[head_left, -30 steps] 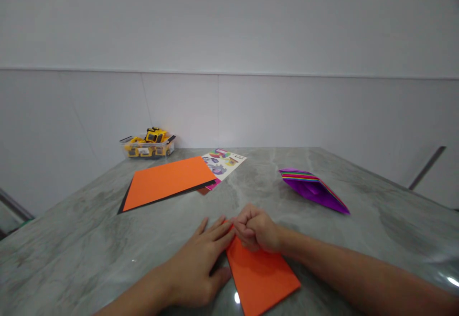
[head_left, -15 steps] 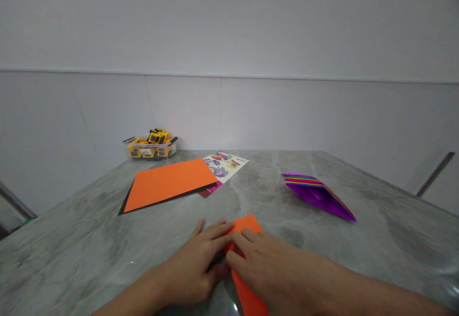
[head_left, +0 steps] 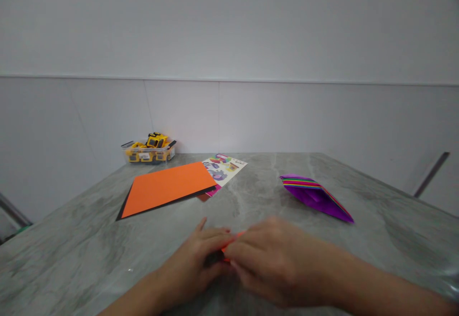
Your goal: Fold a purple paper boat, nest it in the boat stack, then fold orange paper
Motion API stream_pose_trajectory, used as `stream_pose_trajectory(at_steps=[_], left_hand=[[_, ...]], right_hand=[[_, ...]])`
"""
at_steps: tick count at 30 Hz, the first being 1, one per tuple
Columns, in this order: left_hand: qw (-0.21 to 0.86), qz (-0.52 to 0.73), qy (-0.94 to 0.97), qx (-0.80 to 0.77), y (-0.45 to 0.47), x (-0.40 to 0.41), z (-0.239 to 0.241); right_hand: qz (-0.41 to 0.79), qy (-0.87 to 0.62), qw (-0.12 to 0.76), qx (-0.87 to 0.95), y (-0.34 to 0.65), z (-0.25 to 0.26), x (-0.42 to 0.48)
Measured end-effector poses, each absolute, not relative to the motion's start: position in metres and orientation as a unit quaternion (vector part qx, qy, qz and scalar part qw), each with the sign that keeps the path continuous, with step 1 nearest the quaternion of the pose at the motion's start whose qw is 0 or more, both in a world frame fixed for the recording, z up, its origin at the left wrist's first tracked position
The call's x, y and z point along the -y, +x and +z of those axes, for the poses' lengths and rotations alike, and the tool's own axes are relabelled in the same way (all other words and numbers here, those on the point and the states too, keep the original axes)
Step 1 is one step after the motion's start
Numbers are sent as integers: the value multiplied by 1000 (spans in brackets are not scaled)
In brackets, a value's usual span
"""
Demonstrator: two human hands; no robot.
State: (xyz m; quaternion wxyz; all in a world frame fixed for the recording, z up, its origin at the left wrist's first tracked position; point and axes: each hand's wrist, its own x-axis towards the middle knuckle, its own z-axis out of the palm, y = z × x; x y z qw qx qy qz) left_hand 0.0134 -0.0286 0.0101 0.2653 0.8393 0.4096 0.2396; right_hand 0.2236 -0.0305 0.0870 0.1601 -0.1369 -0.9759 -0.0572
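Observation:
An orange piece of paper [head_left: 225,250] is between my hands low in the middle of the head view; only a small part of it shows. My left hand [head_left: 195,261] grips its left side, thumb below and fingers above, with one finger pointing up. From the right, my right hand [head_left: 274,258] covers most of the paper, its fingers closed on it and its outline blurred. The fingertips of both hands nearly meet at the paper.
Farther left on the grey marbled table [head_left: 251,201] lie large orange sheets [head_left: 172,184] over black, overlapping a printed sheet [head_left: 225,168]. A folded purple paper with striped edges [head_left: 317,197] is at right. Behind, a clear bin [head_left: 148,153] holds yellow toy vehicles.
My right hand has risen and closed over the orange paper, which now shows far less. The strip that lay toward me is out of sight. My left hand has barely moved.

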Motion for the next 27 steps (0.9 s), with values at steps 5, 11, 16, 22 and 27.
stream_pose_trajectory(at_steps=[5, 11, 16, 22, 27], left_hand=[[377, 410, 710, -431, 24, 35, 11], [207, 296, 751, -552, 22, 30, -7], [156, 162, 846, -484, 17, 29, -8], [183, 112, 873, -438, 15, 31, -1], [209, 102, 875, -425, 15, 32, 6]], right_hand=[[7, -291, 414, 862, 237, 100, 6], [34, -418, 347, 839, 233, 51, -48], [319, -471, 238, 787, 233, 46, -56], [662, -214, -169, 698, 244, 56, -41], [678, -245, -195, 664, 253, 53, -45]])
